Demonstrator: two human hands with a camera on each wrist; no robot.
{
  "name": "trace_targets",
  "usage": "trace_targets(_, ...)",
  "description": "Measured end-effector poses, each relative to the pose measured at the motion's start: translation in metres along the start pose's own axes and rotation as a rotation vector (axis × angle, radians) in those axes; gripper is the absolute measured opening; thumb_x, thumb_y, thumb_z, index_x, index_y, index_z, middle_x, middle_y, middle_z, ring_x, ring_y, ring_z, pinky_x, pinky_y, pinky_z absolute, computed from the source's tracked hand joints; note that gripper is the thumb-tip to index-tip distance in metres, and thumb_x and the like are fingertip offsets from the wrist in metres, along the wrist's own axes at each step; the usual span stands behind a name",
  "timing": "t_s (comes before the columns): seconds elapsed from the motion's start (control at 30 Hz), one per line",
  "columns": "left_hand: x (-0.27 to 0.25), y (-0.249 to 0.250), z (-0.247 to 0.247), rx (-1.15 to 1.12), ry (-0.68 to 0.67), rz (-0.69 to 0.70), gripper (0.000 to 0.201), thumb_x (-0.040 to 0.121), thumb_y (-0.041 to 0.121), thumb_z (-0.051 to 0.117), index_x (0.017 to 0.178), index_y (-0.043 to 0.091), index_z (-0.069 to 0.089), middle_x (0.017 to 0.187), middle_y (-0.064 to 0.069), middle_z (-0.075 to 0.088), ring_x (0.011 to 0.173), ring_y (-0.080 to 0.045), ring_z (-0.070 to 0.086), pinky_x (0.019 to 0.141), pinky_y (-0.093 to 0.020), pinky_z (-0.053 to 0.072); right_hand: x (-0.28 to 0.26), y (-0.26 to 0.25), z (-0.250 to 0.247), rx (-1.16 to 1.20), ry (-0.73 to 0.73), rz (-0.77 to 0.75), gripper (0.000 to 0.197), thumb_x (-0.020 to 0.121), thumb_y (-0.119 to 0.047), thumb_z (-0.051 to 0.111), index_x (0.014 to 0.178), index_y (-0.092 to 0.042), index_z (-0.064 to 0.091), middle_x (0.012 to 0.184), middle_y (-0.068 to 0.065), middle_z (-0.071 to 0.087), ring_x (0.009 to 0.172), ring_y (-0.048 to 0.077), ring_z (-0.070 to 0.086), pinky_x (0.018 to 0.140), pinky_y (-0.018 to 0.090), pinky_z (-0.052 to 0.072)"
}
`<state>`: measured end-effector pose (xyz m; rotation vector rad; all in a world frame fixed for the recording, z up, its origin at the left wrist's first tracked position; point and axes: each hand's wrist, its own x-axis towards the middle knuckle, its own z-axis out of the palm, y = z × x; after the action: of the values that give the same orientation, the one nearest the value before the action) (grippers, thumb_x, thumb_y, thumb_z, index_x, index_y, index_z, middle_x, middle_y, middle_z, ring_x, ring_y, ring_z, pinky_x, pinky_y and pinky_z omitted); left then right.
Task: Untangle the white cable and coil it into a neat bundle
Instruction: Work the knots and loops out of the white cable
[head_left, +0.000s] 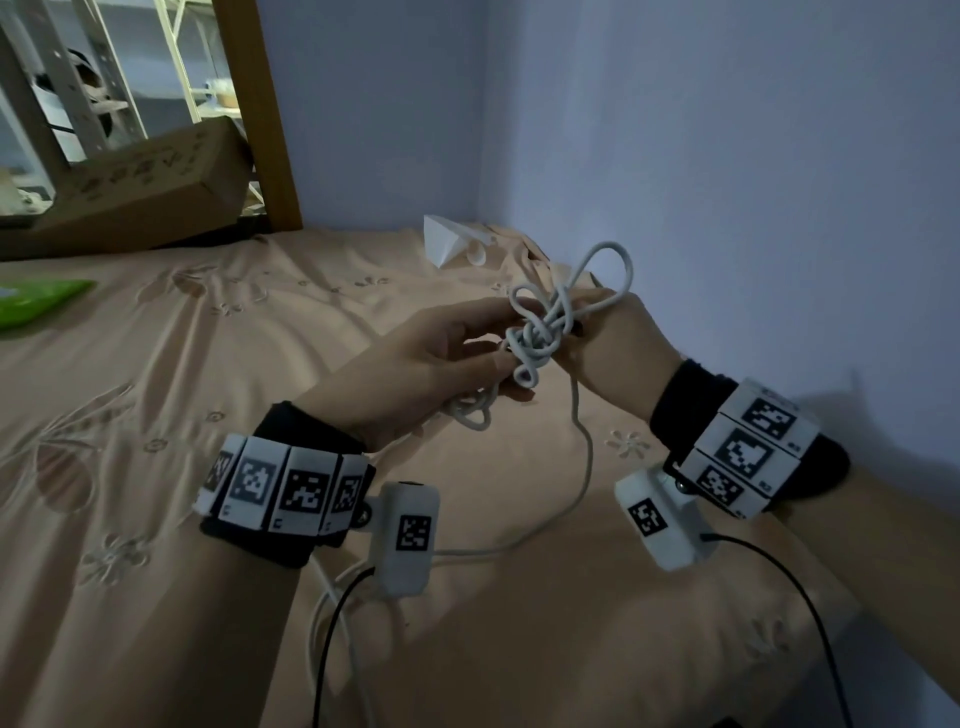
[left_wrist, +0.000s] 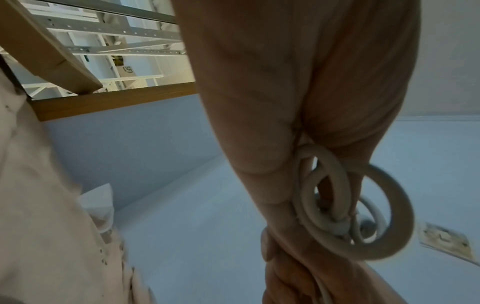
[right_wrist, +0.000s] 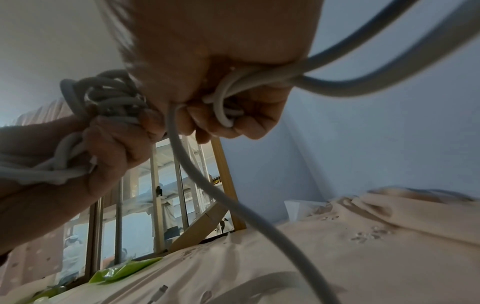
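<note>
A tangled white cable hangs in a knot between both hands above the peach bedsheet. My left hand pinches the left side of the knot, loops showing beside its fingers. My right hand grips strands on the right side, fingers curled round them. One loop sticks up above the hands. A long tail drops from the knot onto the bed and runs back toward my left wrist. In the right wrist view the knot sits against the left hand's fingers.
A cardboard box leans at the bed's far left by a wooden post. A green packet lies at the left edge. White paper sits in the far corner. Blue walls close the right side.
</note>
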<state>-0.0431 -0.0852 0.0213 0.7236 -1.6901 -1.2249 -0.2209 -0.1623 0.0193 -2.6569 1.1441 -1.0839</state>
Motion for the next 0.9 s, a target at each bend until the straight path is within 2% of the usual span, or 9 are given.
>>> trace_targets(0.07,0.001,-0.002,0.0,0.055,-0.008,-0.025,0.04,0.092,-0.001,0.056,0.131,0.006,0.053,0.125,-0.016,0.061,0.1,-0.024,0.062,0.089,-0.038,0.054,0.0,-0.011,-0.002,0.021,-0.03,0.016,0.023,0.083,-0.014,0.049,0.072,0.0,0.064,0.065,0.006,0.062,0.06,0.019,0.058,0.061,0.028,0.051)
trace_targets(0.13,0.002,-0.004,0.001,0.099,-0.016,-0.055,0.044,0.091,-0.003,0.058,0.134,0.004,0.051,0.126,-0.022,0.058,0.1,-0.023,0.062,0.091,-0.039,0.054,-0.004,-0.021,-0.003,0.05,-0.083,-0.006,0.026,0.079,-0.013,0.046,0.064,0.001,0.062,0.057,0.009,0.062,0.052,0.022,0.061,0.051,0.022,0.051)
trace_targets(0.27,0.003,-0.007,0.0,0.142,-0.021,-0.094,0.042,0.09,-0.006,0.059,0.13,0.003,0.054,0.124,-0.024,0.059,0.1,-0.023,0.064,0.093,-0.038,0.054,-0.007,-0.017,0.0,0.023,-0.141,0.032,0.028,0.085,-0.011,0.048,0.067,0.005,0.063,0.062,0.017,0.063,0.061,0.027,0.063,0.057,0.029,0.05)
trace_targets(0.37,0.004,-0.009,-0.001,0.146,0.003,-0.092,0.041,0.089,-0.008,0.059,0.128,0.0,0.053,0.124,-0.028,0.056,0.1,-0.026,0.065,0.091,-0.039,0.055,-0.01,-0.013,0.004,-0.029,-0.156,0.03,0.027,0.08,-0.012,0.049,0.057,0.0,0.059,0.051,0.01,0.058,0.048,0.025,0.059,0.047,0.029,0.052)
trace_targets(0.47,0.005,-0.011,-0.003,0.166,0.034,-0.088,0.041,0.087,-0.008,0.061,0.126,0.002,0.055,0.121,-0.026,0.057,0.1,-0.029,0.066,0.09,-0.037,0.055,-0.006,-0.008,0.006,-0.063,-0.041,-0.022,0.014,0.082,-0.009,0.057,0.072,-0.002,0.063,0.066,0.008,0.061,0.062,0.023,0.058,0.06,0.03,0.048)
trace_targets(0.53,0.005,-0.012,-0.005,0.178,0.082,-0.085,0.04,0.086,-0.008,0.064,0.123,0.005,0.057,0.113,-0.021,0.059,0.095,-0.027,0.066,0.086,-0.033,0.054,-0.007,-0.004,0.005,0.002,-0.064,0.042,0.008,0.086,-0.012,0.06,0.079,-0.013,0.064,0.076,0.001,0.056,0.071,0.015,0.05,0.066,0.026,0.037)
trace_targets(0.63,0.005,-0.014,-0.008,0.166,0.171,-0.103,0.033,0.085,-0.004,0.065,0.116,0.005,0.058,0.106,-0.017,0.06,0.088,-0.021,0.067,0.073,-0.031,0.055,-0.009,-0.007,0.004,-0.053,-0.157,0.043,0.01,0.089,-0.014,0.057,0.086,-0.013,0.066,0.08,-0.003,0.053,0.072,0.016,0.051,0.065,0.023,0.033)
trace_targets(0.73,0.005,-0.013,-0.01,0.087,0.251,-0.137,0.027,0.088,0.001,0.063,0.114,-0.002,0.056,0.112,-0.029,0.058,0.078,-0.017,0.069,0.058,-0.02,0.049,-0.01,-0.007,0.01,-0.076,-0.186,0.036,0.009,0.089,-0.019,0.058,0.09,-0.012,0.063,0.082,-0.004,0.049,0.072,0.013,0.046,0.061,0.018,0.024)
trace_targets(0.9,0.005,-0.01,-0.016,-0.044,0.306,-0.102,0.023,0.085,0.008,0.063,0.108,0.004,0.061,0.101,-0.01,0.07,0.083,-0.019,0.07,0.071,-0.024,0.056,-0.015,-0.013,0.008,-0.028,-0.259,0.099,0.016,0.085,-0.034,0.063,0.094,-0.021,0.061,0.082,-0.009,0.056,0.071,0.011,0.051,0.059,0.016,0.032)
